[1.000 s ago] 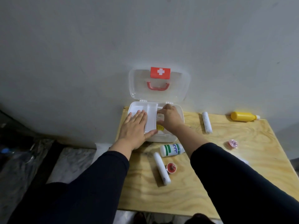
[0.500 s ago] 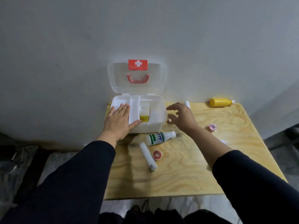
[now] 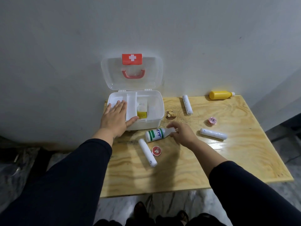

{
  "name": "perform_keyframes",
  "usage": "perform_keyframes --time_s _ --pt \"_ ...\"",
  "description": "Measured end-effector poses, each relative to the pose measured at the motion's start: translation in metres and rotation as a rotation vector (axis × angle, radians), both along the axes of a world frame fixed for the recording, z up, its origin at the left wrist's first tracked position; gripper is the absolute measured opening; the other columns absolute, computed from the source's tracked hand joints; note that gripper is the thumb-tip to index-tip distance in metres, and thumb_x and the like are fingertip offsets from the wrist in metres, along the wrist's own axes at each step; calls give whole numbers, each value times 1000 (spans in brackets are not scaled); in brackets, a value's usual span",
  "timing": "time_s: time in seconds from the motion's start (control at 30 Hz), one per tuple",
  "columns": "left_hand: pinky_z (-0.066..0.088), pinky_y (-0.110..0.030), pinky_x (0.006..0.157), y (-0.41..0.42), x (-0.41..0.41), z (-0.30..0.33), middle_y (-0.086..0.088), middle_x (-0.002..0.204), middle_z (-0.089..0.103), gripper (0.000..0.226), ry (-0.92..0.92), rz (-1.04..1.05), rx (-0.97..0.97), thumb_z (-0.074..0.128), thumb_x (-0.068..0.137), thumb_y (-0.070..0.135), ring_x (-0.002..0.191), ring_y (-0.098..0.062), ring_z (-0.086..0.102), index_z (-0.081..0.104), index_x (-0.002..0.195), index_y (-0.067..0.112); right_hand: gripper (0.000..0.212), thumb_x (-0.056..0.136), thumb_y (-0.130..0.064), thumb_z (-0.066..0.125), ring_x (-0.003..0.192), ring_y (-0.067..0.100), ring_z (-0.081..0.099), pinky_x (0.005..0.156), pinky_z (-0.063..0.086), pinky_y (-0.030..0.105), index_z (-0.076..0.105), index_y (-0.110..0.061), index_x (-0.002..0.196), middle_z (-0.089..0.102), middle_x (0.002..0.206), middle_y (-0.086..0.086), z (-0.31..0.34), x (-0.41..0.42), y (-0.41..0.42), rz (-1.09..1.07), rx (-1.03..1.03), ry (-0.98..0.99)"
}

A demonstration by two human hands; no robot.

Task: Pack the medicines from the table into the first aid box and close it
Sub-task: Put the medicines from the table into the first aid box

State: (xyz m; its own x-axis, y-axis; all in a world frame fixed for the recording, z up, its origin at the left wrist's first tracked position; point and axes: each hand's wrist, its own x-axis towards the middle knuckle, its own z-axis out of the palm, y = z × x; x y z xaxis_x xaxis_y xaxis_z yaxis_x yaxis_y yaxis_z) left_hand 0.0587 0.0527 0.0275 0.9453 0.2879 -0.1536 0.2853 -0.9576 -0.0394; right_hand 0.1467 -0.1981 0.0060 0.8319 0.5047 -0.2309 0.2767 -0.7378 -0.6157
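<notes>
The white first aid box (image 3: pixel 153 121) stands open at the table's back left, its clear lid (image 3: pixel 132 72) leaning on the wall. A small yellow-labelled item (image 3: pixel 142 114) lies inside. My left hand (image 3: pixel 116 119) rests flat on the box's left tray, fingers spread. My right hand (image 3: pixel 183 133) touches the cap end of a white bottle with green stripes (image 3: pixel 155 134) lying in front of the box; its fingers are loosely curled around the cap. Three white rolls (image 3: pixel 147 152) (image 3: pixel 213 134) (image 3: pixel 187 104), a red round tin (image 3: pixel 156 150), a pink round tin (image 3: pixel 212 120) and a yellow bottle (image 3: pixel 220 95) lie on the table.
The plywood table (image 3: pixel 244 160) stands against a grey wall. A small brown scrap (image 3: pixel 170 115) lies right of the box. The table's right and front edges drop to a marbled floor; my feet show below the front edge.
My right hand left the box, swung out to the right, then came down to the striped bottle's cap. My left hand stayed on the box tray. The camera pulled back.
</notes>
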Motion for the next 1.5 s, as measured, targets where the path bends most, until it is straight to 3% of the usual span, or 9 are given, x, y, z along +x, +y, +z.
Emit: perform_keyframes --time_s 0.17,0.3,0.53,0.7,0.83,1.03,1.13,1.3,1.5 --pt "-2 -40 123 1 0 0 -3 164 4 100 10 0 5 -5 76 73 152 -17 1 4 155 11 30 82 1 66 93 17 60 77 49 27 65 -8 110 63 106 2 20 8 -10 -95 168 96" --pt "-3 -40 123 0 0 -1 -3 164 3 99 13 -2 -15 -2 78 73 152 -17 0 3 155 11 31 84 0 65 89 20 61 91 56 44 66 -12 113 59 105 3 38 16 -10 -321 484 242" --pt "-2 -40 123 1 -1 1 -4 164 1 99 24 -10 -36 -3 77 73 151 -18 -2 1 155 11 21 84 -6 67 97 35 67 82 56 56 68 -24 94 65 103 2 80 26 -6 -398 520 28" --pt "0 -42 123 0 1 3 -4 164 5 104 2 -3 -64 -3 74 75 152 -19 2 3 155 10 18 85 -9 66 81 17 65 79 55 37 69 -18 100 67 104 1 123 41 22 -361 575 -126" --pt "4 -44 124 2 2 1 -6 163 13 107 -8 -3 -36 -6 73 77 151 -21 9 6 154 8 19 86 -8 65 80 16 64 74 55 31 67 -15 103 63 101 0 134 44 54 -318 641 -122" --pt "-3 -42 123 0 2 2 -4 164 6 104 -16 -6 -61 -4 76 78 152 -18 2 3 155 10 18 87 -4 61 96 24 65 82 55 33 67 -14 100 67 103 2 102 41 88 -272 583 -112" --pt "-4 -41 123 1 2 2 -2 164 2 104 -21 -1 -79 -6 75 77 151 -17 -2 1 155 12 18 88 -1 58 96 22 64 77 48 25 67 -11 101 69 105 8 79 39 96 -219 470 -111" --pt "-5 -40 123 1 3 3 -2 164 -1 89 -6 0 -94 11 89 71 151 -16 -4 0 155 12 20 88 3 55 88 18 58 60 44 10 66 -8 101 66 102 9 58 38 101 -197 364 -87" --pt "-5 -40 123 -1 1 12 -3 164 -4 89 11 34 -161 15 90 70 151 -15 -5 -3 154 11 30 84 1 58 117 22 56 86 40 22 66 -14 109 64 122 9 70 44 99 -104 216 -148"
